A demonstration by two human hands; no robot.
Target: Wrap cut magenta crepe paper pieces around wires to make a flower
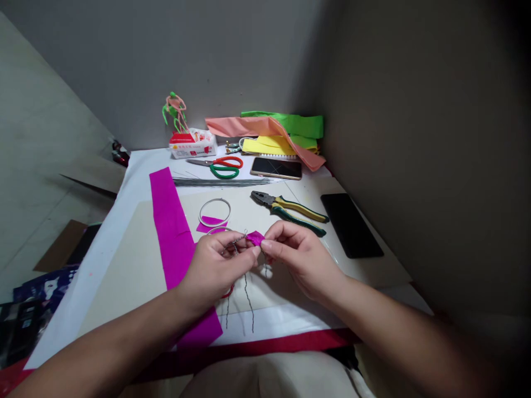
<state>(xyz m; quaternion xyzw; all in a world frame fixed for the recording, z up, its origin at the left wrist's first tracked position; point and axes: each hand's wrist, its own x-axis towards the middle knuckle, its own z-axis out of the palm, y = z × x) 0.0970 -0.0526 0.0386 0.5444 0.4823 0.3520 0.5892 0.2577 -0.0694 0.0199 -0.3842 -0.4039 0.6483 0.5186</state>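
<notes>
My left hand is closed around a twisted wire figure, whose thin dark legs dangle below my fingers. A small magenta paper piece sits at the figure's upper part, between both hands. My right hand pinches that paper with thumb and forefinger. Under my left forearm runs a long magenta paper strip. Just beyond my left hand lie a small magenta scrap and a silvery ring. Part of another ring is hidden behind my fingers.
Pliers and a black flat slab lie to the right. Farther back are scissors, thin wires, a phone, a tissue pack bearing green and pink figures, and folded coloured paper. Walls stand behind and right.
</notes>
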